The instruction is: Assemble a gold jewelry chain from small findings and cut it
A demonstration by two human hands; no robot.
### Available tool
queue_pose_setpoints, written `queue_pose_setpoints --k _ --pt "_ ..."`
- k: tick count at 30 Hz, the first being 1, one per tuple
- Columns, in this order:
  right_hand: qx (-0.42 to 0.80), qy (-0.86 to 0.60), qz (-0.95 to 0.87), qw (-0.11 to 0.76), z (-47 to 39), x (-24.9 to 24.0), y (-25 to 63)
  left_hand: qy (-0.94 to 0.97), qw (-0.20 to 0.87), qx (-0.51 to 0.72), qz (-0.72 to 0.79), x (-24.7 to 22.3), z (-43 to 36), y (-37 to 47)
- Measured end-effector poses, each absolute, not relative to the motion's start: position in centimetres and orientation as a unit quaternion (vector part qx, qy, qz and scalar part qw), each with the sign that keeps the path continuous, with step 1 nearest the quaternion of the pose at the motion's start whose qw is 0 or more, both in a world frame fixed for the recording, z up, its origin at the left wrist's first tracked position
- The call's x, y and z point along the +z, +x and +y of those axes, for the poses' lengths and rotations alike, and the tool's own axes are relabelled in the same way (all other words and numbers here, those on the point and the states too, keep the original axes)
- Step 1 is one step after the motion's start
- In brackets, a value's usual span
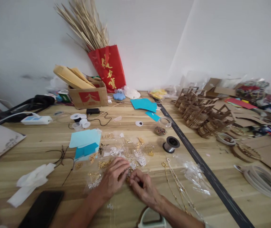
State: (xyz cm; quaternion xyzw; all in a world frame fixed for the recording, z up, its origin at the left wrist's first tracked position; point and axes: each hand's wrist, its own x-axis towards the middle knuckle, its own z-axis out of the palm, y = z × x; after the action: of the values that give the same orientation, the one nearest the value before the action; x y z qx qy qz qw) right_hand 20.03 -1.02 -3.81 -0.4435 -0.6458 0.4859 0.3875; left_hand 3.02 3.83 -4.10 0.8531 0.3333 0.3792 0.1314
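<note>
My left hand [113, 177] is closed, its bent fingers pressed together over a patch of small dark and golden beads. Close beside it, my right hand [144, 186] pinches with thumb and forefinger. Whatever lies between the fingertips of either hand is too small to make out. Around them lie silver beads [140, 158] and golden beads [104, 164] in clear bags. Gold and silver chains [176, 182] stretch along the table to the right of my right hand. A spool of wire [171, 144] and a round dish of mixed beads [160, 130] stand farther back.
At the lower left lie a black phone [41, 209] and crumpled white tissue [35, 179]. A pale handle-shaped object [152, 218] sits at the near edge. Wooden slatted models [205, 112] stand right of a dark strip [197, 161]. A cardboard box [88, 96] and red bag [110, 68] stand behind.
</note>
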Motion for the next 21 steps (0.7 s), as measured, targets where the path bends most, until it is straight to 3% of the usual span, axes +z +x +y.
queue_pose_setpoints --k 21 --pt "0.479 -0.442 -0.655 0.382 -1.0 -4.3 20.1 0.881 0.093 0.321 0.336 -5.1 3.4 2.9"
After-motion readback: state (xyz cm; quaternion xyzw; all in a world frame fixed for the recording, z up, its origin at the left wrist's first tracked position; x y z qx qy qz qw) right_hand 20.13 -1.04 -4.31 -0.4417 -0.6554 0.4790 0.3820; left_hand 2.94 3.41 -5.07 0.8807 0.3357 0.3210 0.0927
